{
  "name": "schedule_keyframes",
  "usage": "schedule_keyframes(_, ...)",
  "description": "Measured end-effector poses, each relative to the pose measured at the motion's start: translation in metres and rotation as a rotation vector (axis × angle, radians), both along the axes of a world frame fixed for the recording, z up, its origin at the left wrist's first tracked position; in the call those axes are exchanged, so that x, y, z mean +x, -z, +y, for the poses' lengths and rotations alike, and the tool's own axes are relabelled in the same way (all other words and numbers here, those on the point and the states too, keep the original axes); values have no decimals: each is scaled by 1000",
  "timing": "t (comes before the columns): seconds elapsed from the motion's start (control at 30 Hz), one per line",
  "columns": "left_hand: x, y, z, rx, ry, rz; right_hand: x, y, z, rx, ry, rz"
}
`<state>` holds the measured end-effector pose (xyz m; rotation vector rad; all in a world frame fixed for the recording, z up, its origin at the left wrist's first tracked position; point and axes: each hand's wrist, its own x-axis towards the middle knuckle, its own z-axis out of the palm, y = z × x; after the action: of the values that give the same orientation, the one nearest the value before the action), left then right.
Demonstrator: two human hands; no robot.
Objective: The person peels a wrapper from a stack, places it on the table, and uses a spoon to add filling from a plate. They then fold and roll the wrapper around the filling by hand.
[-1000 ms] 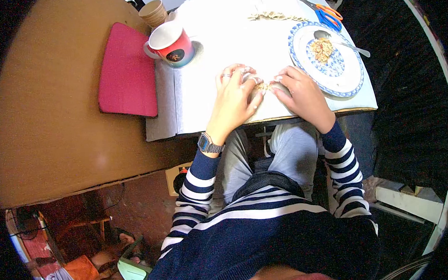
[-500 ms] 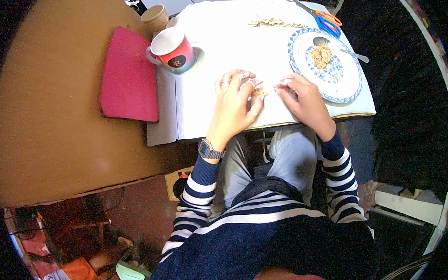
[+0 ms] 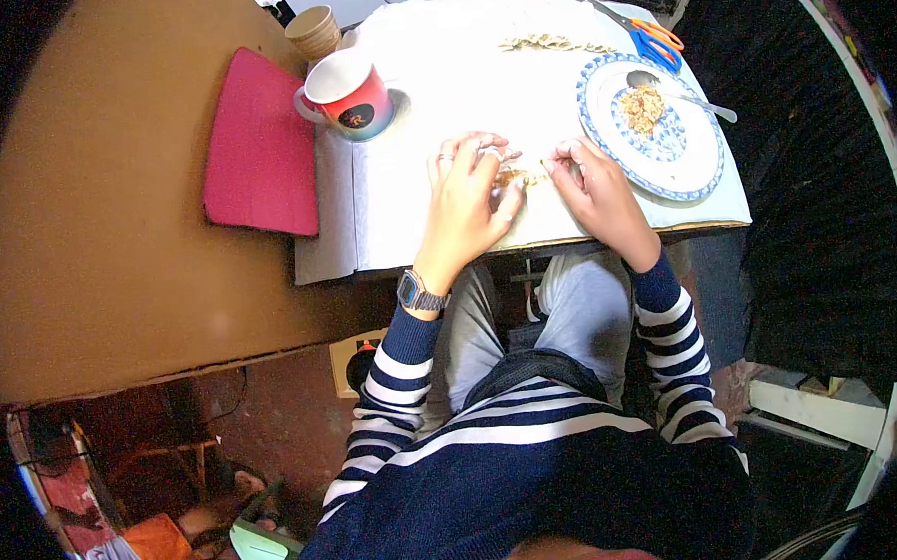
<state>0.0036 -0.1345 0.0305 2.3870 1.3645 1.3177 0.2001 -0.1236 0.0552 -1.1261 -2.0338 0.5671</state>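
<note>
My left hand (image 3: 465, 194) curls over the white tabletop, its thumb and fingers around a small pale piece with brownish crumbly filling (image 3: 511, 178). Glare washes out that piece's outline. Just to its right, the thumb and fingertips of my right hand (image 3: 600, 195) are pinched together; what they hold is too small to make out. Beside my right hand is a white plate with a blue patterned rim (image 3: 706, 181). On it lie a heap of brown crumbly filling (image 3: 642, 109) and a metal spoon (image 3: 706, 106).
A row of small pale folded pieces (image 3: 556, 44) lies toward the far edge. Orange-and-blue-handled scissors (image 3: 658, 46) are behind the plate. At left stand a red-and-blue mug (image 3: 353, 102), a tan cup (image 3: 313, 32) and a pink flat case (image 3: 263, 148). A green chair (image 3: 260, 548) shows below.
My right hand has shifted slightly left and up, its fingertips now closed in a pinch. My left hand stays around the filled piece, slightly higher in view.
</note>
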Motion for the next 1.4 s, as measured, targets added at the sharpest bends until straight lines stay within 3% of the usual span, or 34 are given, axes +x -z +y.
schedule_keyframes(0.33, -1, 2, 1, -1, 1, -12, -1, 1, 4, -33, 0, 6)
schedule_keyframes(0.53, -2, 1, 1, -8, -22, 0, -7, 1, 5, 179, -4, -83)
schedule_keyframes(0.73, -2, 3, 2, -34, 2, -17, -4, -11, 8, 434, -89, -436)
schedule_keyframes(0.83, -2, 5, 3, -40, 7, 4, -4, -14, 10, 491, -110, -483)
schedule_keyframes(1.4, 2, 7, 6, -19, 21, 58, -6, -14, 10, 569, -111, -567)
